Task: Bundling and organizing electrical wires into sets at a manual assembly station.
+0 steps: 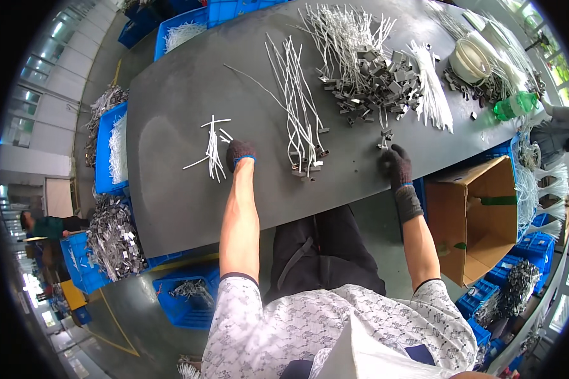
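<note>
My left hand (239, 152), in a dark glove with a blue cuff, rests over the table with its fingers curled together. Whatever they may hold is hidden. Right beside its fingers lies a loose group of short white tie pieces (213, 150). My right hand (397, 165), also dark-gloved, is low over the table near its front edge, fingers apart and bent. Just beyond its fingertips lies a small metal clip-like part (384, 139). Between my hands lies a bunch of long white ties (295, 107) with dark metal pieces (308, 165) at their near ends.
A heap of grey metal parts (385, 82) with white ties spreads across the far table (189, 208). More ties (431, 91), a white tub (470, 61) and a green bottle (515, 106) are at the right. Blue bins (186, 297) and a cardboard box (449, 215) stand around.
</note>
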Action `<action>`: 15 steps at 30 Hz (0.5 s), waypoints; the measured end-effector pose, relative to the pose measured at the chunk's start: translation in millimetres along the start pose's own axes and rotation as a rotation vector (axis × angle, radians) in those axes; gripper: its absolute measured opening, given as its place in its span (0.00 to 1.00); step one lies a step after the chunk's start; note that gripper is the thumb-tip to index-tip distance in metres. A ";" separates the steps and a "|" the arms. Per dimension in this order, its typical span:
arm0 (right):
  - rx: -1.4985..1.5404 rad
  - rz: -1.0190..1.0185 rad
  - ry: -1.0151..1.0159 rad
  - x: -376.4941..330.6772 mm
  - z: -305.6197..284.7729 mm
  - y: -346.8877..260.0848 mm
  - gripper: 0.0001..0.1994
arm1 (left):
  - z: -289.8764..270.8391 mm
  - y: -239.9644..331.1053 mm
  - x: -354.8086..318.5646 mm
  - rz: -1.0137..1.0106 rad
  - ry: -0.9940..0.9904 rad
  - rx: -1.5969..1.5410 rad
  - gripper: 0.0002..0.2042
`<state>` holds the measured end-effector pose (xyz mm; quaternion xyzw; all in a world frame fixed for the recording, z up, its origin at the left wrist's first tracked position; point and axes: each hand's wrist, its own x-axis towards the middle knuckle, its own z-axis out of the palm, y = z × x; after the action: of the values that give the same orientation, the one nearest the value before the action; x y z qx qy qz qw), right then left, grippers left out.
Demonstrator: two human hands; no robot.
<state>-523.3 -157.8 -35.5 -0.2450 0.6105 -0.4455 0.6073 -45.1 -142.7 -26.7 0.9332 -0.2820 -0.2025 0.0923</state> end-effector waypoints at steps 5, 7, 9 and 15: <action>-0.240 0.003 -0.434 -65.0 -30.7 -0.7 0.11 | 11.4 -1.1 2.5 0.038 -0.060 0.033 0.19; -0.143 0.271 -0.504 -102.6 -28.6 -3.7 0.10 | 23.6 -28.7 18.1 0.131 -0.036 0.075 0.18; -0.827 -0.743 -0.819 -129.7 -33.5 16.3 0.11 | 29.4 -59.9 34.0 0.214 0.006 0.120 0.18; -0.671 -0.067 -0.243 -214.9 -99.6 101.5 0.15 | 34.2 -94.5 -19.4 -0.346 -0.424 -1.283 0.06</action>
<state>-563.7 96.4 -21.9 -0.5020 0.6377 -0.2076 0.5461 -28.3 -55.9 -78.3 0.6661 0.0341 -0.5186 0.5349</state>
